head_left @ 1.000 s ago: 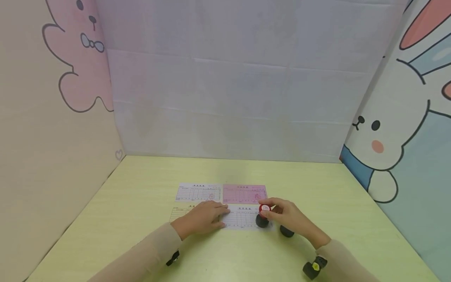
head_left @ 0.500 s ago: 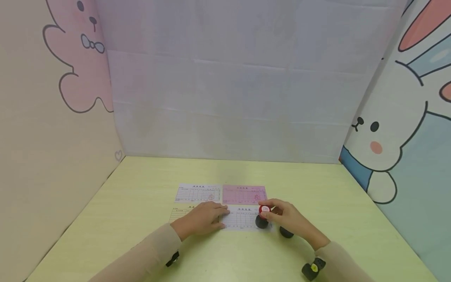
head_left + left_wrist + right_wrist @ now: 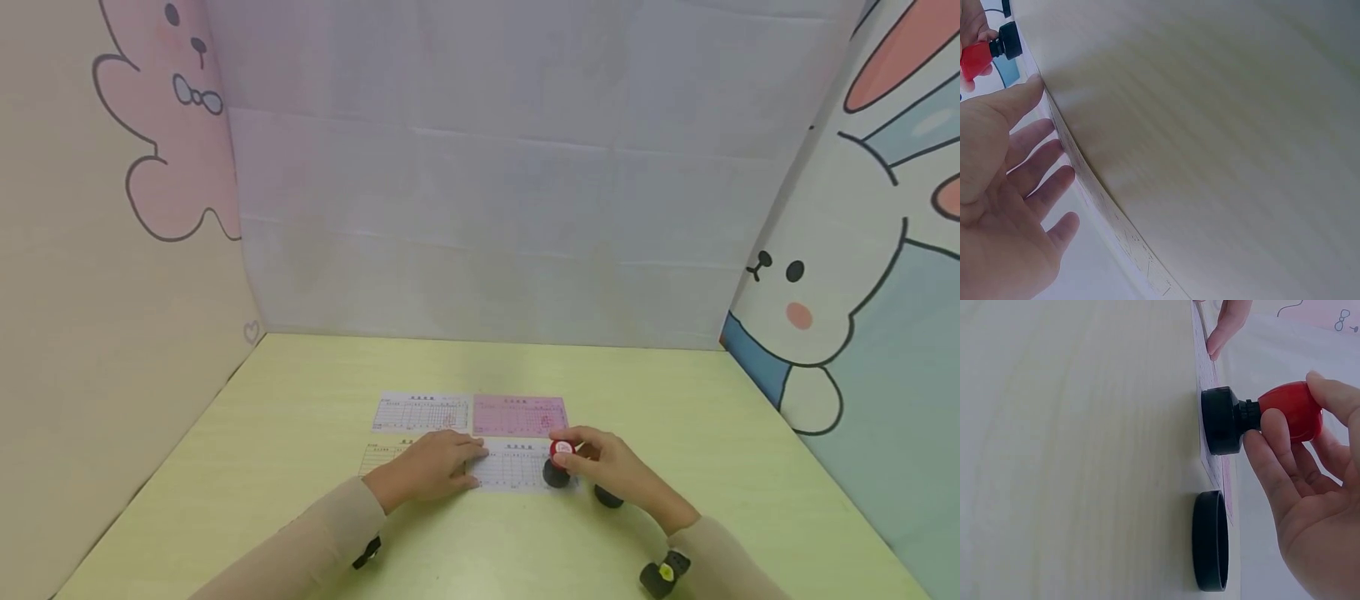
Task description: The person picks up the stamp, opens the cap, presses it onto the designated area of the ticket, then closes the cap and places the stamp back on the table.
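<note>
My right hand [image 3: 615, 468] holds a round stamp by its red handle [image 3: 1294, 411], thumb and fingers curled about it. The black base [image 3: 1219, 422] of the stamp stands upright on the right end of a white printed form [image 3: 513, 471]. With fingers extended, my left hand [image 3: 438, 465] rests on the paper, its fingertips [image 3: 1071, 175] along the left end of that form. Under the left hand lies a yellowish form [image 3: 378, 458], partly covered. Beside the right hand, the stamp's round black cap [image 3: 1210, 544] lies on the table.
Behind the front forms lie another white form [image 3: 420, 414] and a pink form [image 3: 517, 415], both with red stamp marks at their right sides. A pale wall [image 3: 480, 208] rises behind the table [image 3: 315, 375], with cartoon-printed panels left and right.
</note>
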Tool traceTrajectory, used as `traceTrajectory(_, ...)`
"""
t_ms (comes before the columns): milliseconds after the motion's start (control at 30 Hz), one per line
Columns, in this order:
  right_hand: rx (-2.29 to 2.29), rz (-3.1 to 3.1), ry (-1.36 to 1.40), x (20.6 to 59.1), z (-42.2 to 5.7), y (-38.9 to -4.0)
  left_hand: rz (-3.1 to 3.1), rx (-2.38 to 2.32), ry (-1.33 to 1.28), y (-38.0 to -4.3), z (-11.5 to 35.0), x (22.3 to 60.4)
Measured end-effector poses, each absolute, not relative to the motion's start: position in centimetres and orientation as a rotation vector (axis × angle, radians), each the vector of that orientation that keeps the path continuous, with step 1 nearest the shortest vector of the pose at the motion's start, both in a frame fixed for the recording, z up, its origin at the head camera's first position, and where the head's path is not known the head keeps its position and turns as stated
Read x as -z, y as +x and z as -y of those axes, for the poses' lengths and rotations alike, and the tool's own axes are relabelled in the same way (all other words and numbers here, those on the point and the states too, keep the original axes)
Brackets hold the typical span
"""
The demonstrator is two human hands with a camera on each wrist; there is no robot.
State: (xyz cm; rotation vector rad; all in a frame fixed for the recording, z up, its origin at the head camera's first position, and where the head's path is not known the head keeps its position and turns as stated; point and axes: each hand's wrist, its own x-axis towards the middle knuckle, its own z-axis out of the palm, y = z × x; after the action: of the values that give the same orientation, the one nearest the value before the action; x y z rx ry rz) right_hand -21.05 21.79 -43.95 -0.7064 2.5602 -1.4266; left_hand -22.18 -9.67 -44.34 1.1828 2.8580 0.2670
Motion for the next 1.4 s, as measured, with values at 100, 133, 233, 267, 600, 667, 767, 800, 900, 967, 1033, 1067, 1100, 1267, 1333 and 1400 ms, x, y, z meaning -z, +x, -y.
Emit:
traceTrajectory(100,1.426,-2.560,-0.698,43.93,-21.75,-21.04,-2.857,-0.277,1.187,-22.16,9.72,44.34)
traceTrajectory(133,1.424,-2.559,-0.697,43.93,-21.75,-21.05,-2.857,-0.284,1.192,-22.15,9.74,44.34)
traceTrajectory(233,1.408,-2.574,-0.706,43.87,-21.72,-21.06,-2.861,-0.297,1.204,-22.17,9.74,44.36)
traceTrajectory(267,1.401,-2.579,-0.710,43.83,-21.71,-21.06,-2.860,-0.296,1.205,-22.17,9.74,44.40)
traceTrajectory(600,1.363,-2.586,-0.730,43.49,-21.57,-20.99,-2.855,-0.268,1.168,-22.57,9.75,44.91)
traceTrajectory(667,1.358,-2.588,-0.734,43.45,-21.55,-20.99,-2.852,-0.265,1.170,-22.61,9.74,44.94)
traceTrajectory(767,1.350,-2.596,-0.745,43.42,-21.50,-20.97,-2.853,-0.263,1.169,-22.61,9.72,44.88)
traceTrajectory(800,1.347,-2.602,-0.749,43.41,-21.47,-20.96,-2.854,-0.263,1.168,-22.59,9.70,44.84)
traceTrajectory(900,1.344,-2.607,-0.745,43.41,-21.41,-20.92,-2.853,-0.269,1.168,-22.54,9.67,44.72)
traceTrajectory(967,1.343,-2.608,-0.745,43.42,-21.40,-20.91,-2.850,-0.270,1.168,-22.48,9.65,44.65)
traceTrajectory(1033,1.341,-2.609,-0.752,43.44,-21.39,-20.93,-2.850,-0.269,1.168,-22.43,9.64,44.61)
traceTrajectory(1067,1.342,-2.609,-0.756,43.46,-21.40,-20.95,-2.850,-0.270,1.169,-22.41,9.63,44.58)
traceTrajectory(1100,1.341,-2.610,-0.760,43.48,-21.40,-20.97,-2.850,-0.270,1.169,-22.39,9.63,44.54)
traceTrajectory(1267,1.341,-2.611,-0.763,43.60,-21.47,-21.13,-2.852,-0.289,1.177,-22.32,9.62,44.42)
traceTrajectory(1333,1.345,-2.605,-0.761,43.68,-21.50,-21.17,-2.851,-0.293,1.179,-22.31,9.62,44.42)
traceTrajectory(1400,1.352,-2.596,-0.758,43.75,-21.53,-21.20,-2.851,-0.293,1.181,-22.30,9.63,44.42)
